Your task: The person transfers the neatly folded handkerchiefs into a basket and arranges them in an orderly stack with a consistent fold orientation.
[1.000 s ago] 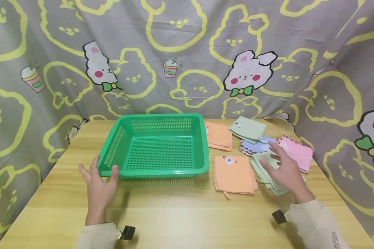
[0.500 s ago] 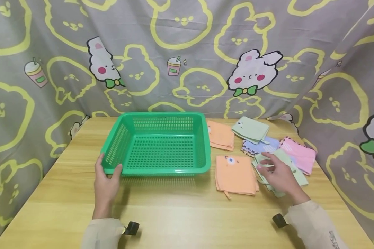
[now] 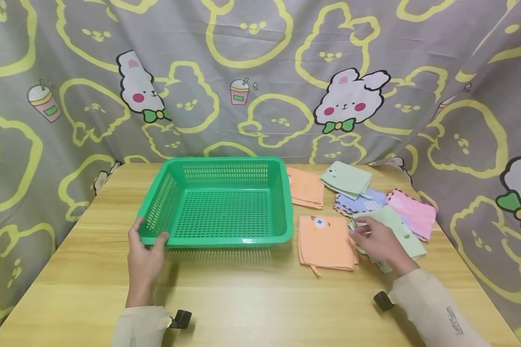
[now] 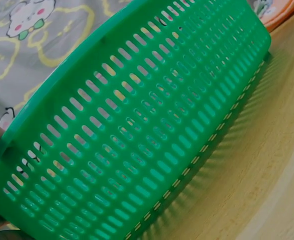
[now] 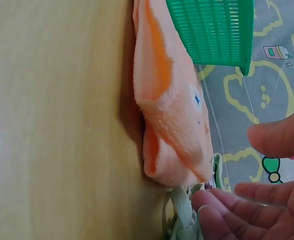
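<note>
My left hand (image 3: 144, 260) grips the near left corner of a green plastic basket (image 3: 217, 240), its thumb at the front rim. In the left wrist view the slotted basket wall (image 4: 136, 115) fills most of the frame, and only bits of the hand show at the left edge. My right hand (image 3: 379, 243) is over the left part of a folded light green towel (image 3: 410, 241). The right wrist view has the thumb apart from the fingers (image 5: 257, 210), whose tips are right at the green towel's edge. Left of that hand lies a folded orange towel (image 3: 327, 243).
Behind lie another orange towel (image 3: 306, 188), a second green towel (image 3: 345, 179), a blue towel (image 3: 358, 200) and a pink towel (image 3: 412, 212). All are on the wooden table (image 3: 243, 299). A patterned grey curtain (image 3: 260, 125) hangs close behind the basket.
My left hand has moved onto the basket's corner and closed round it. My right hand has come down and slightly left to the green towel's left edge. The towels lie as before.
</note>
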Demonstrator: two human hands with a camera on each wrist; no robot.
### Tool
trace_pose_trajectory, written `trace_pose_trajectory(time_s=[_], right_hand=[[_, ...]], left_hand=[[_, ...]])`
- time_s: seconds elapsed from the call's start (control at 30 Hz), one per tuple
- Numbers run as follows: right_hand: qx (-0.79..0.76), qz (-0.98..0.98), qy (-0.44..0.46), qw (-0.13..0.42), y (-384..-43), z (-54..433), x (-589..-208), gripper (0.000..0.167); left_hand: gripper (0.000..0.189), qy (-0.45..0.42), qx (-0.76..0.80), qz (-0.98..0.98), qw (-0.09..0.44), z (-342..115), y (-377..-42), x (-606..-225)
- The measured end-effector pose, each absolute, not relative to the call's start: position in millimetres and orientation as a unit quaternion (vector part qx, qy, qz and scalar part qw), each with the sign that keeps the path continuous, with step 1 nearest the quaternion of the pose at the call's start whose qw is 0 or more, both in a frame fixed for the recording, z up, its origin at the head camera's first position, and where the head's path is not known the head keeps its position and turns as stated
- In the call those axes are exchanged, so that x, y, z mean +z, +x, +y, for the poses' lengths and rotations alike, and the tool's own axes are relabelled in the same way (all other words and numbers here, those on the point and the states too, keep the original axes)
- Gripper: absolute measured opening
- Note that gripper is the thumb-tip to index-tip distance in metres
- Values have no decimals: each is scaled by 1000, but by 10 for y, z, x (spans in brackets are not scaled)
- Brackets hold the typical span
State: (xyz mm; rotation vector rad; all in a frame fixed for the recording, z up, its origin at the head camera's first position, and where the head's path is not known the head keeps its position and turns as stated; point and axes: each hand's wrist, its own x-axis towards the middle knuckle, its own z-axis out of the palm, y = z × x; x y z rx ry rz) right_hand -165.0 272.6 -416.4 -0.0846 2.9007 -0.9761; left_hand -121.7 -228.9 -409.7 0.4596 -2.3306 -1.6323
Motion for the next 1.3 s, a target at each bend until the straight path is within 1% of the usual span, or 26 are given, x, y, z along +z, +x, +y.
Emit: trace_pose_trajectory(time_s=[0.23, 0.4, 0.57, 0.73, 0.83, 0.93, 1.2, 1.3], right_hand=[[-295, 952, -28, 70, -1742, 2696, -4201, 58], [-251, 964, -39, 75, -1842, 2651, -4206, 48], [-228, 968, -46, 94, -1945, 2625, -4183, 45], [-232, 963, -71, 113, -2014, 2590, -4222, 29], [-236, 962, -90, 109, -2047, 2552, -4239, 25], [-229, 964, -86, 101, -2078, 2521, -4261, 25], [-222, 969, -58, 89, -2079, 2427, -4288, 38], [-220, 970, -54, 85, -2074, 2402, -4300, 39]], left_hand=[[71, 166, -559, -804, 119, -2306, -1206, -4117], [70, 167, -556, -805, 123, -2304, -1196, -4123], [70, 167, -559, -802, 128, -2308, -1200, -4137], [69, 164, -560, -802, 128, -2314, -1199, -4157], [68, 165, -559, -802, 132, -2309, -1195, -4158], [67, 168, -556, -803, 135, -2305, -1196, -4162], [66, 164, -554, -805, 134, -2294, -1200, -4154], [65, 169, -547, -810, 130, -2288, -1187, -4138]])
